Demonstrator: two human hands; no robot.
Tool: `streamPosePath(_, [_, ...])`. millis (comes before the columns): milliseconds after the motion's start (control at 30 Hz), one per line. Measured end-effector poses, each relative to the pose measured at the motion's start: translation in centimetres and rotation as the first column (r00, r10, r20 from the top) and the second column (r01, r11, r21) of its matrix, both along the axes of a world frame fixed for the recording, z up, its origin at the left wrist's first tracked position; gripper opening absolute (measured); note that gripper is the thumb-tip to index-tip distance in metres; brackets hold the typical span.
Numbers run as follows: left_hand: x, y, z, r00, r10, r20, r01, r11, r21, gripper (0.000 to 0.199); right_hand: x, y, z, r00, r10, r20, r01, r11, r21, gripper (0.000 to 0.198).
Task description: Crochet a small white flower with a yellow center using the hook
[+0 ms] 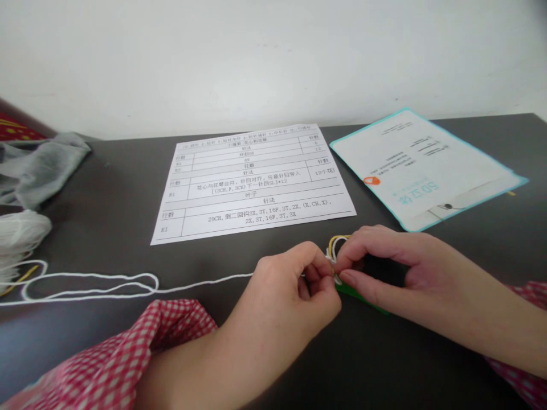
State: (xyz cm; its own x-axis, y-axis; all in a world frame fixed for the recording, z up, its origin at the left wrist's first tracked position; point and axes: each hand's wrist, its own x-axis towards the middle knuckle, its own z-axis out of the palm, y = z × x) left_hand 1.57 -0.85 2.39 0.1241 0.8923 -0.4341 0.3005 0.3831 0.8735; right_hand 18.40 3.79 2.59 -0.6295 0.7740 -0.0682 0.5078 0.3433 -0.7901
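Presently, in the head view, the left hand (294, 282) and right hand (384, 265) meet fingertip to fingertip above the dark counter (106, 205), both pinched on a small yellow-and-white yarn piece (335, 245). A green hook handle (359, 297) shows beneath the right hand. White yarn (128, 283) trails left from the left hand across the counter in loops. A printed pattern sheet (252, 182) and a teal-edged packet (423, 165) lie beyond the hands.
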Motion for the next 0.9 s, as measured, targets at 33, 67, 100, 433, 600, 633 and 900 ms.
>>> streamPosePath(33, [0.03,0.03,0.08,1.0,0.001,0.0,-0.001,1.0,0.001,0.016,-0.01,0.01,-0.08,1.0,0.0,0.003,0.0,1.0,0.013,0.009])
streamPosePath(67, [0.03,0.04,0.14,1.0,0.003,0.001,-0.003,1.0,0.002,0.016,-0.01,0.01,-0.18,1.0,0.005,0.003,-0.005,1.0,0.03,0.01])
streamPosePath(100, [0.02,0.02,0.16,1.0,0.005,0.004,-0.005,1.0,0.004,0.016,-0.01,0.01,-0.27,1.0,0.012,0.002,-0.012,0.999,0.046,0.01])
streamPosePath(433, [-0.07,-0.31,-0.55,0.996,0.031,0.078,-0.036,0.997,0.062,0.013,-0.27,-0.27,-0.53,0.999,0.032,-0.025,-0.029,0.991,0.132,0.013])
streamPosePath(600, [-0.1,-0.32,-0.54,0.999,0.028,0.046,-0.031,0.997,0.069,0.01,-0.35,-0.51,-0.49,1.0,0.002,-0.014,-0.001,0.992,0.123,0.012])
streamPosePath(633, [-0.11,-0.31,-0.53,0.999,0.029,0.04,-0.032,0.997,0.07,0.01,-0.37,-0.55,-0.48,1.0,0.0,-0.014,0.002,0.992,0.122,0.012])
streamPosePath(900, [-0.12,-0.39,-0.4,1.0,-0.003,0.008,0.003,0.998,0.061,0.011,-0.83,-0.97,-0.79,1.0,0.014,-0.01,-0.013,0.987,0.157,0.016])
